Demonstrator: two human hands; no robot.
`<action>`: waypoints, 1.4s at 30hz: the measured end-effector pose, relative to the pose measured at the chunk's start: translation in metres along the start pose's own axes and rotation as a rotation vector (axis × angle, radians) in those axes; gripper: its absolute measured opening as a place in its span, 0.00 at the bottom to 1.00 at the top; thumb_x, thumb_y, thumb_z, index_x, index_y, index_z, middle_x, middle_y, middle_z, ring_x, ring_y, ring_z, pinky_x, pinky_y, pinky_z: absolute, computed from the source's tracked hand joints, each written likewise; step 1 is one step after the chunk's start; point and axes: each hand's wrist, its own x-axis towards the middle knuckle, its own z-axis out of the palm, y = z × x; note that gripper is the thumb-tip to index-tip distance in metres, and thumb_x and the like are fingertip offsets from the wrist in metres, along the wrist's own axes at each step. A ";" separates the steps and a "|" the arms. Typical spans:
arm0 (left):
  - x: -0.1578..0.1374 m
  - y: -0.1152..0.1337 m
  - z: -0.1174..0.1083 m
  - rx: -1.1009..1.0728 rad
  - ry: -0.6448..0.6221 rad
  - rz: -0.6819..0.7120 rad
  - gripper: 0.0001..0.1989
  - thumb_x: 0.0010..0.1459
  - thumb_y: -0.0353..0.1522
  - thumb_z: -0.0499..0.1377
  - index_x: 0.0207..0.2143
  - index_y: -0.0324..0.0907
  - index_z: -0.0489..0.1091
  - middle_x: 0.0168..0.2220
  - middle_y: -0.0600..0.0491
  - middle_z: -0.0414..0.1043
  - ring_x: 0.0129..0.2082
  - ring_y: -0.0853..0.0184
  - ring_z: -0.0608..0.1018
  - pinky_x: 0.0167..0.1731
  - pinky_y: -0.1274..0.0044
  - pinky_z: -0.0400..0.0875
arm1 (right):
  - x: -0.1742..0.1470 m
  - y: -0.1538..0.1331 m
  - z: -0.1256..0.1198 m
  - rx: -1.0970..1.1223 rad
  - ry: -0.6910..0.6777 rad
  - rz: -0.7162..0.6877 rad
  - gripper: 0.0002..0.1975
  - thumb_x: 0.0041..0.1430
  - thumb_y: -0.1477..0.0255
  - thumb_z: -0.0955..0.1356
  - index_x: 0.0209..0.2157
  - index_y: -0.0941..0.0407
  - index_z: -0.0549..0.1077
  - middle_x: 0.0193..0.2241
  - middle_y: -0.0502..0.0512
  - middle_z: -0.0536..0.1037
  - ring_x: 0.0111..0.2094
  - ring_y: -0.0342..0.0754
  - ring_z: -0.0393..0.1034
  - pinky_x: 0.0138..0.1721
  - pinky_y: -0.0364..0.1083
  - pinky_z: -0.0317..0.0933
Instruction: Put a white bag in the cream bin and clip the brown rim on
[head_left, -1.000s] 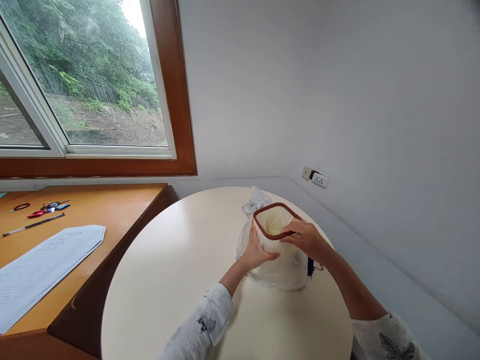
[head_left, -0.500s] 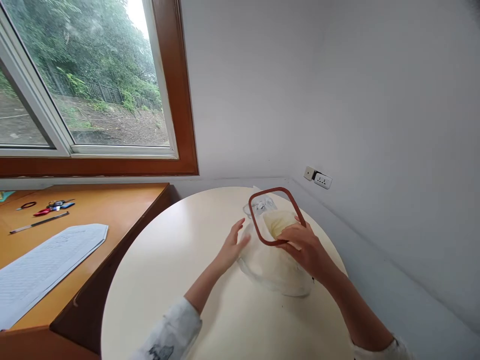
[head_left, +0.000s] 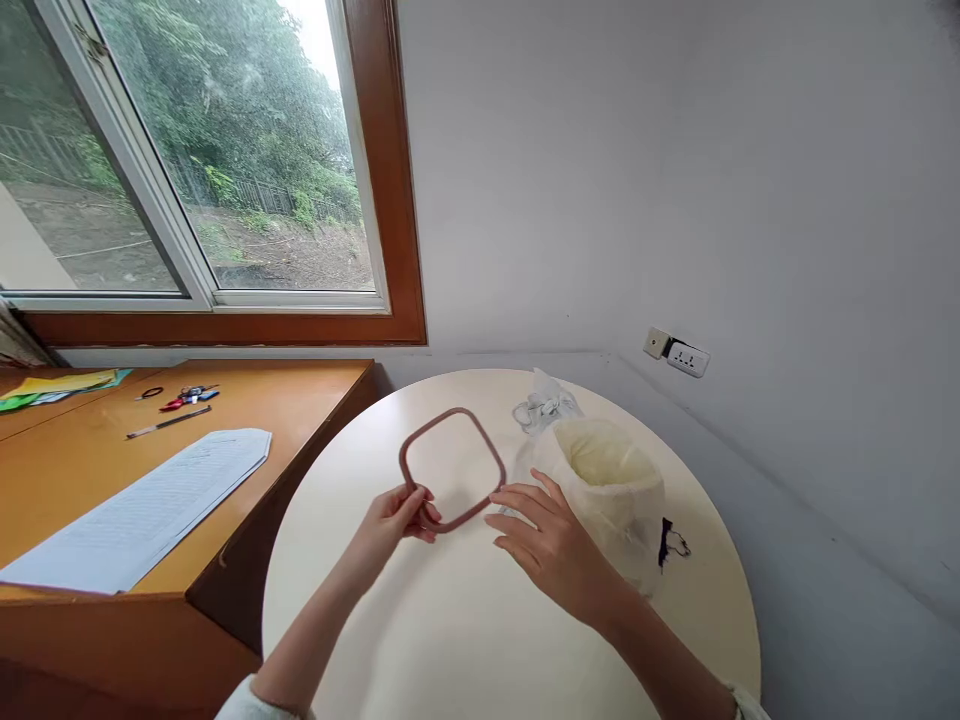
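Note:
My left hand (head_left: 386,525) grips a brown rounded-square rim ring (head_left: 488,442) by its lower left corner, holding it tilted above the table. My right hand (head_left: 551,545) has its fingers apart at the ring's lower right corner; whether the fingertips touch it I cannot tell. Just beyond my right hand stands a cream bin (head_left: 626,508), with thin clear plastic over its opening and side. Part of the bin's near side is hidden by my right hand.
Both lie on the round cream table (head_left: 442,640): a crumpled clear plastic bag (head_left: 551,408) behind the bin and a small black item (head_left: 667,543) to its right. On the wooden desk (head_left: 315,400) are papers (head_left: 150,510), a pen (head_left: 169,422) and small red-and-blue items (head_left: 191,397).
The brown ring has moved left, away from the bin, and passed from my right hand into my left. My right hand has let go. The camera view has shifted left.

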 end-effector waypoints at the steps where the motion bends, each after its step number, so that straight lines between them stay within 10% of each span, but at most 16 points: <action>1: 0.003 -0.005 -0.013 0.046 0.039 -0.026 0.17 0.53 0.45 0.55 0.31 0.38 0.65 0.26 0.51 0.72 0.23 0.68 0.74 0.31 0.73 0.71 | -0.003 0.002 -0.002 -0.011 0.014 -0.003 0.10 0.58 0.78 0.62 0.41 0.54 0.69 0.41 0.55 0.74 0.45 0.47 0.67 0.54 0.59 0.52; 13: 0.014 -0.035 -0.111 0.372 0.165 -0.370 0.18 0.45 0.43 0.59 0.31 0.39 0.61 0.21 0.50 0.73 0.18 0.69 0.73 0.22 0.77 0.70 | -0.071 0.058 -0.048 -0.051 0.339 0.314 0.09 0.55 0.77 0.65 0.38 0.54 0.71 0.36 0.55 0.74 0.39 0.48 0.68 0.42 0.50 0.63; 23: 0.006 -0.035 -0.108 0.554 0.035 -0.489 0.08 0.48 0.37 0.53 0.25 0.42 0.58 0.13 0.51 0.70 0.15 0.63 0.75 0.14 0.78 0.66 | -0.107 0.110 -0.055 0.095 0.400 0.991 0.19 0.55 0.60 0.62 0.46 0.52 0.67 0.45 0.57 0.72 0.42 0.52 0.70 0.37 0.49 0.66; 31: 0.010 -0.043 -0.090 0.680 -0.046 -0.501 0.09 0.51 0.38 0.48 0.24 0.42 0.56 0.15 0.49 0.72 0.16 0.62 0.76 0.16 0.76 0.67 | -0.129 0.134 -0.033 0.338 0.292 1.167 0.25 0.54 0.63 0.60 0.54 0.52 0.60 0.51 0.58 0.68 0.47 0.52 0.67 0.45 0.52 0.63; 42: 0.006 -0.022 -0.074 1.034 0.043 -0.358 0.17 0.46 0.47 0.51 0.21 0.43 0.54 0.13 0.54 0.63 0.12 0.67 0.65 0.14 0.77 0.56 | -0.144 0.118 -0.033 0.597 -0.072 1.059 0.23 0.49 0.70 0.61 0.50 0.52 0.66 0.43 0.58 0.75 0.42 0.53 0.71 0.39 0.48 0.66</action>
